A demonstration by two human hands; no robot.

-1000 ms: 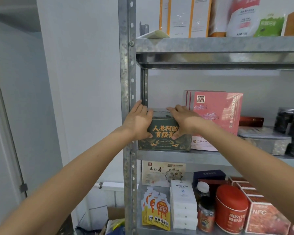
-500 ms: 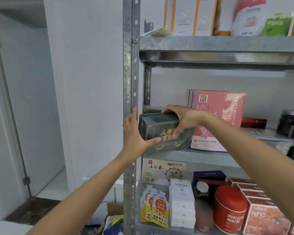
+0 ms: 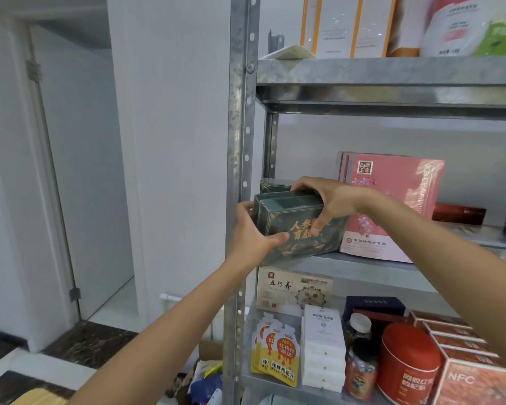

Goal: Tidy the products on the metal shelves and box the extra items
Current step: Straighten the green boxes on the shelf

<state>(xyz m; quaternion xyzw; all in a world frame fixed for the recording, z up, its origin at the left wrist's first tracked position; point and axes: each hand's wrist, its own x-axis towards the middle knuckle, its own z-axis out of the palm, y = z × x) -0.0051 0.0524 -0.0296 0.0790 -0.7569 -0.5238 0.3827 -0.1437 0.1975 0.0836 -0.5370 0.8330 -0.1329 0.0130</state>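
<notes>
At the far left a white door is seen, and next to it the grey post of the metal shelves. The left hand is wrapped round the left end of the green box. Its thumb is pressed on the front face and its fingers are curled behind the end. The box is held tilted at the front left corner of the middle shelf, with its left end raised and out past the front edge. It may be two boxes held as one, but the blur makes that hard to tell. The right hand is clamped over the top of the box, and its fingers are laid down on the gold writing. Just to the right, a pink box is stood upright on the same shelf. On the shelf below, yellow pouches are stood near the left edge and a red tin further right.
</notes>
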